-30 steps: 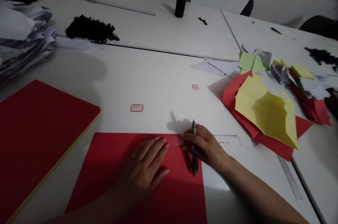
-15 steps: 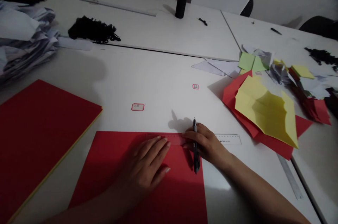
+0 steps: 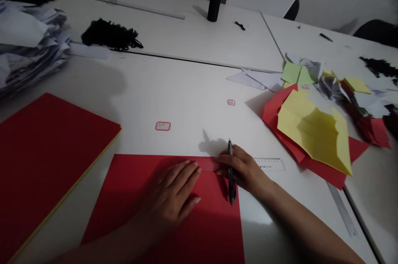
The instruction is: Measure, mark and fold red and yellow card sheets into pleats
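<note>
A red sheet of paper (image 3: 208,222) lies on the white table in front of me. Along its far edge rests a clear ruler (image 3: 269,164), reaching past the sheet's right side. My left hand (image 3: 174,193) lies flat on the sheet, fingers stretched out, with the fingertips at the ruler's left part. In my right hand (image 3: 242,168) a black pen (image 3: 231,177) is held between the fingers, its tip pointing away from me. The fingers of that hand also touch the ruler near the sheet's far right corner.
A stack of red and yellow paper (image 3: 56,152) lies at left, below a heap of white paper (image 3: 34,48). Folded yellow paper (image 3: 311,127) and red scraps are at right, near a metal ruler (image 3: 342,210). Farther back are black yarn (image 3: 108,35) and a black bottle (image 3: 214,4).
Both hands, the pen and the ruler hold the same places on the sheet. Only the view has shifted very slightly.
</note>
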`<state>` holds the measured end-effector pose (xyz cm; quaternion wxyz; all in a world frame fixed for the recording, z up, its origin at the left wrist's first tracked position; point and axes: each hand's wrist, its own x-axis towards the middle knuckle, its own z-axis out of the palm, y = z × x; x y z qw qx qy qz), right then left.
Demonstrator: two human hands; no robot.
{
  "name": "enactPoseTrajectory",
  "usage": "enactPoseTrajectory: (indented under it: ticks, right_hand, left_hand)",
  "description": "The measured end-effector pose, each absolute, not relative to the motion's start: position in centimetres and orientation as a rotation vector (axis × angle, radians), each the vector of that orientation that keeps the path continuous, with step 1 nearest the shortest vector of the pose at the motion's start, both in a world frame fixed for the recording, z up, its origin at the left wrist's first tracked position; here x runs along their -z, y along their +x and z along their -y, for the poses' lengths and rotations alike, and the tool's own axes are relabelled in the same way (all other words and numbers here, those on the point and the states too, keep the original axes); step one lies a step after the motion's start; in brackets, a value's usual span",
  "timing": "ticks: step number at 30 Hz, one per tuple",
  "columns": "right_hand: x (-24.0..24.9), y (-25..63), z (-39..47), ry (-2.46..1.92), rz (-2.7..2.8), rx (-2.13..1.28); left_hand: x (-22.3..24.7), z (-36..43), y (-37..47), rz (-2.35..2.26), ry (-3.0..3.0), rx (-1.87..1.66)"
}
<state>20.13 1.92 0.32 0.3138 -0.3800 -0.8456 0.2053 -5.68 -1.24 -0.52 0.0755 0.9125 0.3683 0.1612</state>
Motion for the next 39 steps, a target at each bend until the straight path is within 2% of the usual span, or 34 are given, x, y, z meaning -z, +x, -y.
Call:
enactPoseTrajectory:
  ticks: [39]
  right_hand:
    - [-0.67, 19.98, -1.97, -0.985, 2.223, -0.532]
  left_hand:
    - [0.41, 1.43, -5.66, -1.14, 2.728, -0.442]
